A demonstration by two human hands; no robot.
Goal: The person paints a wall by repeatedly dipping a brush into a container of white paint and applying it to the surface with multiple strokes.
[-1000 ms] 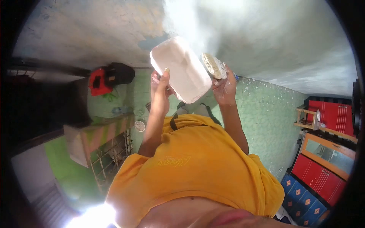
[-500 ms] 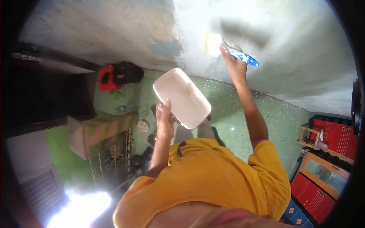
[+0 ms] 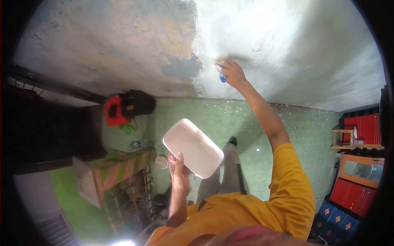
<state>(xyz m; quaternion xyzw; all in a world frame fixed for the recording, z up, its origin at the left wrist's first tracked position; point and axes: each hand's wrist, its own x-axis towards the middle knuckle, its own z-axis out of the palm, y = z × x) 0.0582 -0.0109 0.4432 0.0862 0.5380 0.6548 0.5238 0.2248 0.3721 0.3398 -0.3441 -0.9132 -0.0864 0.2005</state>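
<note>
My left hand (image 3: 179, 172) grips the near left side of a white rectangular tray (image 3: 193, 147), thumb over its rim and fingers underneath. Up at the wall, my right hand (image 3: 234, 75) is closed round a paintbrush (image 3: 223, 78). Only the blue end of its handle and a little of the head show; my fingers hide the rest. The brush is close against the white-coated part of the wall (image 3: 254, 37), just right of the border with the grey, patchy part (image 3: 123, 45).
Green floor tiles (image 3: 250, 164) carry white spatters along the wall's foot. A red and black bag (image 3: 119, 110) sits at the left, above a striped green shelf (image 3: 123, 164). A small round tub (image 3: 162, 162) is beside the shelf. Red cabinets (image 3: 353, 192) and a wooden stool (image 3: 344, 139) stand at the right.
My right hand has moved left and slightly down with the brush, whose handle has turned to point downward. The tray sits lower in view, and the camera now takes in more wall.
</note>
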